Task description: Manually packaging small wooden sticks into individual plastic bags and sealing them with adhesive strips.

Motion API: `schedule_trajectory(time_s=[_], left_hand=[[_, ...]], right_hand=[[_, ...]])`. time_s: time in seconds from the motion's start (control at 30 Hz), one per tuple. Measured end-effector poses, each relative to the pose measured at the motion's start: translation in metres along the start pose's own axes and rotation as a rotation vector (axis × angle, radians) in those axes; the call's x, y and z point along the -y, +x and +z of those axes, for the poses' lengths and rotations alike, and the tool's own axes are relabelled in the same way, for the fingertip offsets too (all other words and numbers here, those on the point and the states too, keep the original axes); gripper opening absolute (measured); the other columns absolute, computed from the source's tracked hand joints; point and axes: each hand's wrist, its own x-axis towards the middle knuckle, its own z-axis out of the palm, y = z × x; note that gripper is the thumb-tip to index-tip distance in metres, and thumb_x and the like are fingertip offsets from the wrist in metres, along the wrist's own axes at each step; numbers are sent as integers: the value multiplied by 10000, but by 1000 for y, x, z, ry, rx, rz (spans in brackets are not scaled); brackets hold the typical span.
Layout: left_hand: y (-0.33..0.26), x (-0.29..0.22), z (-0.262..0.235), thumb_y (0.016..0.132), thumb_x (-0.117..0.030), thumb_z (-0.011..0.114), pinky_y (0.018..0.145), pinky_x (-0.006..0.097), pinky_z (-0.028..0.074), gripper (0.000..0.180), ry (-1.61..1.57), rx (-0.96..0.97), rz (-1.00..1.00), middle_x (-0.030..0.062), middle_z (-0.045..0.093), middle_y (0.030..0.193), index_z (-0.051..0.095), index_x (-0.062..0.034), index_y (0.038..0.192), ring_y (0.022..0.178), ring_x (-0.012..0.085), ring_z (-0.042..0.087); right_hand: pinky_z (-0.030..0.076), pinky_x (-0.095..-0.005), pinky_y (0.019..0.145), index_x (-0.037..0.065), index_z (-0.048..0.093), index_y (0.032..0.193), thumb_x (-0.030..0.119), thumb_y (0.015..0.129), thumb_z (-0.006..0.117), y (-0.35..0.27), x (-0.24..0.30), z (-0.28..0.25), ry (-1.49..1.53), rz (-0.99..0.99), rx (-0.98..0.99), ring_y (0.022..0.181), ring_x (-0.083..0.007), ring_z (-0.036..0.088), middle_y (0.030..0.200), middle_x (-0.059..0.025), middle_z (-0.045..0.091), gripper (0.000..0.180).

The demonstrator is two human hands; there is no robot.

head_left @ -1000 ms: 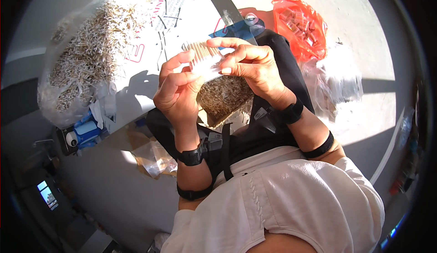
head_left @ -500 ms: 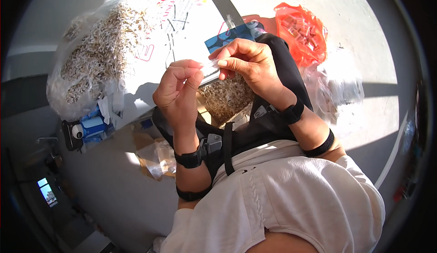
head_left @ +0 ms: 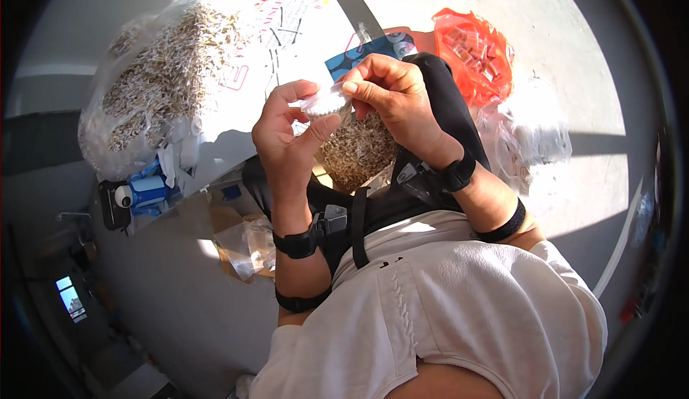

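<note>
Between both hands, above the near edge of the table, is a small clear plastic bag (head_left: 327, 102) with whitish contents that I cannot make out. My left hand (head_left: 286, 126) holds its left end, thumb below and fingers above. The right end is pinched between the thumb and forefinger of my right hand (head_left: 393, 97). Under the hands, a cardboard box (head_left: 380, 181) between my legs holds many small tan pieces (head_left: 357, 153). Similar pieces fill a large clear plastic bag (head_left: 93, 137) on the table at the left.
The white-topped table (head_left: 240, 123) carries black strips and a blue patterned sheet (head_left: 344, 63). At its left corner lies a blue and white bottle-like object (head_left: 146, 192). On the right are an orange bag (head_left: 495, 33) of small packets and a clear plastic bag (head_left: 538, 130).
My left thumb and fingers have spread wider around the small bag, and more of it shows between my hands. My right hand keeps its pinch and has hardly moved.
</note>
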Motion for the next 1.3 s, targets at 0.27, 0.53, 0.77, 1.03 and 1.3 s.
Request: schedule_trajectory(time_s=[0.27,0.53,0.77,1.03,1.3], left_hand=[[-5,5,-2,671,-38,809,743,264,473,269,188,13,156,53,633,909,649,8,882,841,133,580],[-6,4,-2,703,-18,789,733,269,477,239,189,0,323,60,636,906,653,4,899,852,153,584],[-3,-3,-1,697,-24,799,725,257,478,251,111,67,298,58,622,909,657,-8,903,856,150,582],[-3,5,-1,691,-29,803,707,250,475,257,171,79,351,51,617,905,668,-18,910,848,144,579],[-7,4,1,686,-26,802,770,282,483,301,80,66,213,68,617,968,665,-5,953,895,172,583]], right_hand=[[448,-190,570,-1,606,841,86,895,640,-4,3,3,36,-39,83,631,-56,536,744,-6,589,108],[440,-167,616,10,634,966,-10,824,686,-6,2,4,-10,8,191,699,-17,517,856,10,580,152],[385,-162,543,18,641,944,3,785,723,-5,-9,3,-108,-137,180,617,11,446,706,63,511,180],[393,-170,555,-4,634,919,-5,778,717,-7,-11,4,-157,-111,183,630,-2,455,707,50,508,164],[437,-167,589,-6,620,940,-3,804,703,-8,-14,5,-63,-68,166,682,-4,518,738,43,559,160]])
